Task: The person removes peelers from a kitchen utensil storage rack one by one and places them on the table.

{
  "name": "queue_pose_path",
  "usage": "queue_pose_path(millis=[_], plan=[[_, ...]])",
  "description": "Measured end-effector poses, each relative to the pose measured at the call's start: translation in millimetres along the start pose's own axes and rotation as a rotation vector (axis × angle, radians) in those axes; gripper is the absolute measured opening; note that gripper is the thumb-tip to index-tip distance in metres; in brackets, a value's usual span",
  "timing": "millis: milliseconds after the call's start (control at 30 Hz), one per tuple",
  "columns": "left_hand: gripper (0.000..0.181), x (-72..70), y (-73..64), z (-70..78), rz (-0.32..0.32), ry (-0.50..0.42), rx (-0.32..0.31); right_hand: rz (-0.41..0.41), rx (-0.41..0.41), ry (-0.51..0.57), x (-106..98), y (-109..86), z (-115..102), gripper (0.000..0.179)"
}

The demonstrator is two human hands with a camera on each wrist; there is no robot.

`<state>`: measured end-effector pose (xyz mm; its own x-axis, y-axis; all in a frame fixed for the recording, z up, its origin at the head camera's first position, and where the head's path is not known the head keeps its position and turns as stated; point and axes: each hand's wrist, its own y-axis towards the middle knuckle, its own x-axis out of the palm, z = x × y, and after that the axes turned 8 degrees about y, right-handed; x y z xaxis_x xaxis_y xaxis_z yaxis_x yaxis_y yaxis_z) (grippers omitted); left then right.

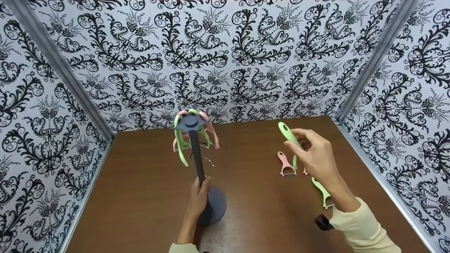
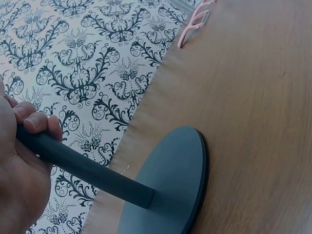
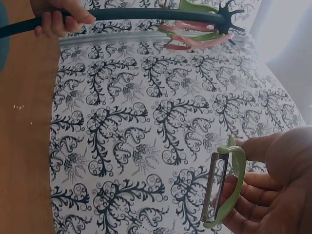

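Note:
My left hand (image 1: 199, 199) grips the post of a dark grey stand (image 1: 197, 154) low down, just above its round base (image 2: 170, 175). Several green and pink peelers hang from the hooks at the stand's top, among them a green peeler (image 1: 180, 147) on the left and a pink peeler (image 1: 211, 131) on the right. Right of the stand, my right hand (image 1: 318, 154) pinches a green peeler (image 1: 289, 133) above the table, its holed handle end pointing up and left in the head view. The right wrist view shows that peeler's metal blade (image 3: 214, 187) and curved frame.
On the brown table (image 1: 253, 211), a pink peeler (image 1: 286, 164) lies below the right hand and a green peeler (image 1: 321, 191) near the right wrist. Part of another pink piece (image 1: 305, 171) shows beside the hand. Patterned walls (image 1: 225, 63) enclose the back and sides.

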<state>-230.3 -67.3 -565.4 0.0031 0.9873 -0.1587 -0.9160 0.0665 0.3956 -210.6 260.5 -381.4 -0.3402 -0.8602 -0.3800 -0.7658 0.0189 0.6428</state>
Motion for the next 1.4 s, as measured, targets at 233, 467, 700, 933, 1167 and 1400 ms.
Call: queue_pose_path(millis=[233,467,700,933,1167,1400], plan=[[0.021,1.7,-0.5,-2.0,0.016,0.007,0.002,0.028,0.060,-0.018,-10,-9.7,13,0.033],[0.023,0.9,-0.7,-0.7,0.015,-0.004,-0.010,0.050,0.096,-0.069,-17,-16.3,23,0.033],[0.025,0.8,0.2,0.9,0.011,-0.013,0.030,0.055,0.104,-0.102,-22,-22.2,33,0.032],[0.028,0.6,2.2,-0.8,-0.013,-0.013,-0.001,0.066,0.120,-0.150,-26,-32.0,51,0.029],[0.027,-0.5,0.5,0.2,-0.030,-0.013,-0.023,0.058,0.172,-0.207,-28,-45.1,70,0.029],[0.029,-1.4,0.6,0.3,-0.030,-0.037,-0.033,0.034,0.186,-0.229,-24,-52.8,82,0.030]])
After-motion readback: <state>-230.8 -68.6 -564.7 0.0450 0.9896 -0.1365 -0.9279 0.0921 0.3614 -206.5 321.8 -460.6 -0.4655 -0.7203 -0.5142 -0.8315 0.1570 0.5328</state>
